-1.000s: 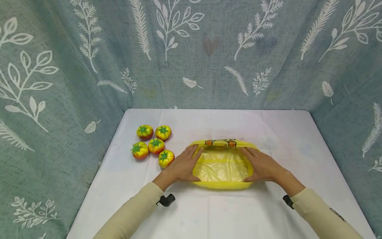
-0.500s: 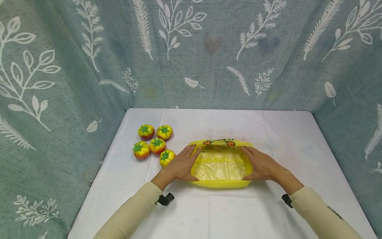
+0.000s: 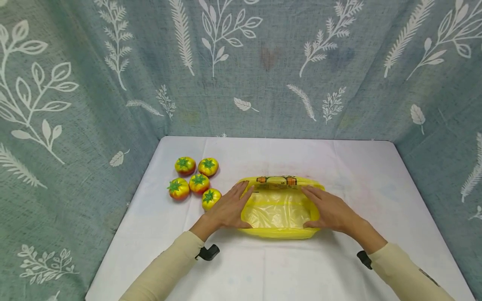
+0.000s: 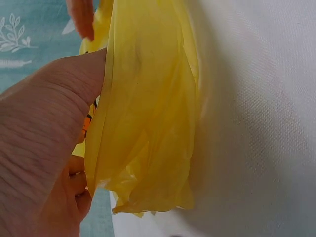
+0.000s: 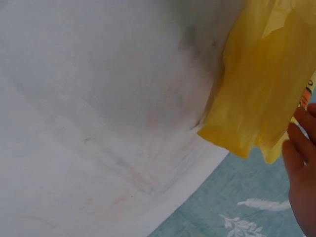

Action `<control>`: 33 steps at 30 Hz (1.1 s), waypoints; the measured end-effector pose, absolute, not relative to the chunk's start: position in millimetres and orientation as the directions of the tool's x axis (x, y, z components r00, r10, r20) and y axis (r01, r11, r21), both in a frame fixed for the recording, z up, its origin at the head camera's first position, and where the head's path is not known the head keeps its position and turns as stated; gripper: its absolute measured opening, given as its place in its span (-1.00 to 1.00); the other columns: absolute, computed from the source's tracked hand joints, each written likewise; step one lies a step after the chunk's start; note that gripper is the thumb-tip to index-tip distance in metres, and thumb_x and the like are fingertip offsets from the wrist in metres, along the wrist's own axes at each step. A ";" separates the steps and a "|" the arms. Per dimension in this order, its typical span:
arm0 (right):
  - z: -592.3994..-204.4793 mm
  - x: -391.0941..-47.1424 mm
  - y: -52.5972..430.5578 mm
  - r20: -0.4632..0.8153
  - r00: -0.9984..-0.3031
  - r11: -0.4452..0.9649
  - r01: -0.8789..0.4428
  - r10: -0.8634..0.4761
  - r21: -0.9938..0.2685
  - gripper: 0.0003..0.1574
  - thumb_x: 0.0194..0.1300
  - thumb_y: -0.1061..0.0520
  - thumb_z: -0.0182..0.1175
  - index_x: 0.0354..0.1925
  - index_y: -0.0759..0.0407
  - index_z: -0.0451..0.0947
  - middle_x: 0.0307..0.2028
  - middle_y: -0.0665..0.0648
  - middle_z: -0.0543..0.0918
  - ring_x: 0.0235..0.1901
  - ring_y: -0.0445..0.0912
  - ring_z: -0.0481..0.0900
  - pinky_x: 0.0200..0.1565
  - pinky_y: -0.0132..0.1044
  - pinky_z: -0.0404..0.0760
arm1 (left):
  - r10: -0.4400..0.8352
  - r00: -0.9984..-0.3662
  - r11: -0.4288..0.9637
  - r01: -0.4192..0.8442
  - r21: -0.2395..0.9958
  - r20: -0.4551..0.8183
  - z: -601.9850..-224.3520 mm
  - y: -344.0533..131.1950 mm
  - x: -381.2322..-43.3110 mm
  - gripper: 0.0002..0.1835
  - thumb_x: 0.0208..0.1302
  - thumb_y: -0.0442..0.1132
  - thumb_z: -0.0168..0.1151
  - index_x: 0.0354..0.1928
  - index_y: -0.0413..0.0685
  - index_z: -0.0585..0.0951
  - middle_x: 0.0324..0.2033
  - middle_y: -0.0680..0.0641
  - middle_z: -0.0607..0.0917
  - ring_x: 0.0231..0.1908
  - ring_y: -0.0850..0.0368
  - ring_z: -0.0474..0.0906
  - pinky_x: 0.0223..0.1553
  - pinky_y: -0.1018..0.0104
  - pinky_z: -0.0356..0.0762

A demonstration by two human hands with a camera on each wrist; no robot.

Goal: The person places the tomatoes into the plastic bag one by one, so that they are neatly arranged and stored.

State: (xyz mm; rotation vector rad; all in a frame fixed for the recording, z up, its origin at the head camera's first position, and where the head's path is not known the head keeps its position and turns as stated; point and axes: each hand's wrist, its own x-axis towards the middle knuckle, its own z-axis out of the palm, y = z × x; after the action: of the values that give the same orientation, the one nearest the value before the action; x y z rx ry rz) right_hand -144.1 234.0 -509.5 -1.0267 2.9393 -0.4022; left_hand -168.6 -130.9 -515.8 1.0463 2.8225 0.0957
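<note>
A yellow plastic bag (image 3: pixel 280 233) stands on the table with its mouth spread wide and facing up, printed with an orange and black picture on its far side. My left hand (image 3: pixel 227 209) lies at the bag's left side, fingers stretched toward the far rim, thumb at the near rim. In the left wrist view, that thumb goes behind the near wall of the bag (image 4: pixel 148 108). At the opposite side, my right hand (image 3: pixel 335 211) has its fingers extended over the rim and its thumb near the front edge. The right wrist view shows the bag's outer side (image 5: pixel 266 84).
Several yellow-red tomatoes (image 3: pixel 198 184) with green leafy tops sit left of the bag, the nearest one (image 3: pixel 211 199) close to my left hand. A white cloth covers the table (image 3: pixel 263 267). Grey-green leaf-patterned curtains (image 3: pixel 271 83) enclose the back and sides.
My right hand has shifted slightly, its fingers and thumb reaching a little farther inward over the bag's mouth. The left hand stays in place at its side. The tomatoes have not moved.
</note>
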 end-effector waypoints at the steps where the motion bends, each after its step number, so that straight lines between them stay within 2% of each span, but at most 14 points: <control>1: -509.6 -143.0 234.3 0.114 -0.780 0.752 -0.624 -0.615 -0.214 0.36 0.02 -0.44 0.46 0.50 0.28 0.21 0.41 0.28 0.36 0.34 0.23 0.37 0.23 0.18 0.47 | 0.654 -0.750 0.756 0.646 0.107 -0.094 -515.9 -131.3 -168.2 0.34 -0.02 0.42 0.45 0.60 -0.15 -0.01 0.57 -0.30 -0.03 0.55 -0.18 -0.10 0.51 0.08 -0.03; 7: -514.7 -143.3 239.4 0.252 -0.781 0.796 -0.603 -0.572 -0.062 0.26 -0.02 -0.45 0.45 0.42 0.25 0.36 0.39 0.22 0.42 0.46 0.22 0.14 0.41 0.18 0.17 | 0.664 -0.746 0.745 0.655 0.121 -0.052 -515.8 -134.4 -167.1 0.33 -0.02 0.41 0.45 0.60 -0.16 0.01 0.58 -0.26 -0.05 0.56 -0.16 -0.16 0.52 0.07 -0.09; 10: -517.8 -144.1 241.7 0.234 -0.814 0.827 -0.559 -0.531 -0.067 0.27 -0.01 -0.48 0.42 0.42 0.27 0.37 0.47 0.25 0.28 0.49 0.24 0.05 0.42 0.21 0.13 | 0.663 -0.747 0.747 0.655 0.119 -0.049 -515.9 -135.8 -167.0 0.33 -0.01 0.42 0.44 0.60 -0.15 0.01 0.58 -0.23 -0.05 0.56 -0.14 -0.17 0.53 0.09 -0.13; 13: -520.9 -143.9 243.5 0.164 -0.857 0.856 -0.508 -0.489 -0.098 0.29 0.03 -0.50 0.39 0.44 0.28 0.33 0.53 0.33 0.11 0.50 0.28 -0.02 0.41 0.24 0.15 | 0.657 -0.752 0.752 0.648 0.119 -0.057 -516.4 -136.8 -166.7 0.33 -0.01 0.43 0.43 0.61 -0.14 0.00 0.58 -0.21 -0.06 0.56 -0.12 -0.19 0.53 0.10 -0.16; 17: -524.4 -141.6 246.5 0.057 -0.901 0.888 -0.433 -0.429 -0.154 0.37 0.05 -0.53 0.36 0.49 0.30 0.21 0.53 0.46 0.00 0.48 0.36 0.02 0.32 0.29 0.30 | 0.654 -0.754 0.753 0.641 0.147 -0.061 -517.4 -136.5 -166.1 0.31 0.01 0.42 0.42 0.61 -0.12 -0.01 0.59 -0.19 -0.07 0.57 -0.11 -0.21 0.53 0.10 -0.16; 21: -525.9 -139.7 248.9 -0.032 -0.919 0.899 -0.376 -0.392 -0.225 0.50 0.02 -0.59 0.33 0.55 0.30 0.04 0.53 0.45 -0.02 0.44 0.38 0.11 0.21 0.33 0.41 | 0.654 -0.755 0.751 0.638 0.172 -0.056 -518.4 -135.4 -165.9 0.31 0.01 0.41 0.44 0.61 -0.10 0.00 0.59 -0.19 -0.06 0.57 -0.10 -0.22 0.53 0.08 -0.13; 25: -524.6 -139.4 249.1 -0.050 -0.912 0.888 -0.382 -0.407 -0.254 0.60 -0.04 -0.64 0.32 0.56 0.32 -0.05 0.54 0.40 -0.01 0.42 0.36 0.16 0.23 0.32 0.40 | 0.650 -0.758 0.755 0.633 0.172 -0.062 -519.1 -135.1 -166.2 0.31 0.01 0.40 0.44 0.61 -0.10 -0.01 0.59 -0.18 -0.08 0.57 -0.10 -0.24 0.53 0.10 -0.15; 33: -522.2 -140.7 247.7 -0.041 -0.900 0.877 -0.413 -0.435 -0.245 0.68 -0.09 -0.70 0.29 0.56 0.36 -0.06 0.55 0.39 0.00 0.42 0.35 0.17 0.29 0.31 0.34 | 0.650 -0.758 0.755 0.636 0.159 -0.053 -517.7 -137.3 -168.7 0.31 0.00 0.41 0.44 0.61 -0.13 0.01 0.59 -0.21 -0.09 0.57 -0.12 -0.25 0.53 0.09 -0.15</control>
State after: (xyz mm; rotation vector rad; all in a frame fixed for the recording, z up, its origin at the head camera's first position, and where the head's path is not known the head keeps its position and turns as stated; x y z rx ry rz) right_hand -140.7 247.7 -522.2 -0.6678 2.9519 -0.3536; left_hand -168.7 -137.3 -517.7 1.0450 2.8440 0.1993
